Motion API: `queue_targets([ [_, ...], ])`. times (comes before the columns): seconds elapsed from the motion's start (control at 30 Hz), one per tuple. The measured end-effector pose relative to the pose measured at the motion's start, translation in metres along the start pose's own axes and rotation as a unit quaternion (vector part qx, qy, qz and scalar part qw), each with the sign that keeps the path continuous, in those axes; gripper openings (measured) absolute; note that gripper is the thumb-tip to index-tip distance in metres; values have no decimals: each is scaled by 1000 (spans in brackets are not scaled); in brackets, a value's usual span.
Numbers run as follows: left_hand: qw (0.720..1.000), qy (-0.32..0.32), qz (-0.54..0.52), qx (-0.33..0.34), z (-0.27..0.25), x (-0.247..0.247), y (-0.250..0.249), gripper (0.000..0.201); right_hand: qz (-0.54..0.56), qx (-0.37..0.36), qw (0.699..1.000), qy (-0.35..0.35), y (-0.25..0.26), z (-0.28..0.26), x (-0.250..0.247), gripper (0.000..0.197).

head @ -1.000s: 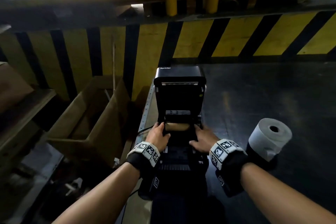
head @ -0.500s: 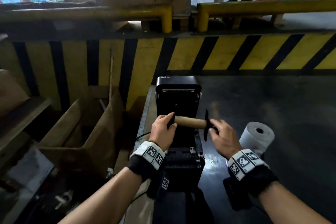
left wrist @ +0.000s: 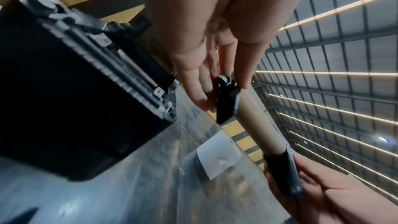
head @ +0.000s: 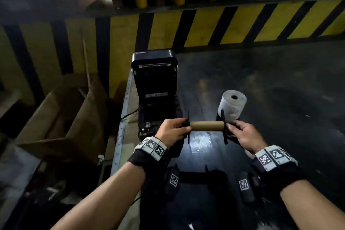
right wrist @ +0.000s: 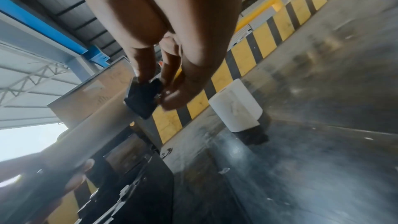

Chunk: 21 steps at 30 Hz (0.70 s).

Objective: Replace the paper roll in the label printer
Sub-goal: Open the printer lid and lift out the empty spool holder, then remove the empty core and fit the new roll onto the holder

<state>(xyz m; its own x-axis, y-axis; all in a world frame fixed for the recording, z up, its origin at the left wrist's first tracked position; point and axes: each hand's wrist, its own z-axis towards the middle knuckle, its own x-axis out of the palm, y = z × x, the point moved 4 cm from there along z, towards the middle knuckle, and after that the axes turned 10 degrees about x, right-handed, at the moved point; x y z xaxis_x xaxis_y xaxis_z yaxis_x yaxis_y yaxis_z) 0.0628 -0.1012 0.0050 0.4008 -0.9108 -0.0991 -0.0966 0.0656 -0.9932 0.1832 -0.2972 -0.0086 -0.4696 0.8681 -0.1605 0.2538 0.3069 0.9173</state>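
An empty brown cardboard core on a black spindle with two black end guides hangs level above the dark table, to the right of the printer. My left hand pinches the spindle's left end. My right hand pinches the right end. The black label printer stands at the table's left edge with its lid up and its paper bay showing no roll. A full white paper roll stands on end just beyond my right hand.
A yellow-and-black striped barrier runs along the table's far side. Open cardboard boxes sit lower at the left, past the table's metal edge. A cable leaves the printer's left side. Dark table surface stretches away to the right.
Both hands lifted the empty core on its spindle out of the printer's bay and carried it right and toward me. The printer and the white roll stayed put.
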Motion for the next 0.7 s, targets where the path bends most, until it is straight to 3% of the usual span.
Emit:
queue_targets([
  [0.17, 996, -16, -67, -51, 4, 34, 25, 45, 62, 51, 995, 58, -30, 13, -31, 17],
  [0.33, 998, -23, -30, -58, 8, 80, 39, 22, 98, 71, 988, 91, -51, 34, -69, 15],
  [0.43, 992, -80, -51, -82, 10, 92, 56, 27, 117, 96, 985, 83, -70, 53, -93, 14],
  [0.53, 990, -82, 91, -77, 10, 89, 72, 38, 91, 113, 986, 83, -83, 68, -104, 13],
  [0.6, 967, -60, 237, -74, 8, 88, 81, 33, 62, 114, 987, 93, -85, 71, -102, 19],
  [0.7, 930, -15, 357, -84, 7, 92, 91, 22, 37, 106, 987, 114, -85, 75, -94, 16],
])
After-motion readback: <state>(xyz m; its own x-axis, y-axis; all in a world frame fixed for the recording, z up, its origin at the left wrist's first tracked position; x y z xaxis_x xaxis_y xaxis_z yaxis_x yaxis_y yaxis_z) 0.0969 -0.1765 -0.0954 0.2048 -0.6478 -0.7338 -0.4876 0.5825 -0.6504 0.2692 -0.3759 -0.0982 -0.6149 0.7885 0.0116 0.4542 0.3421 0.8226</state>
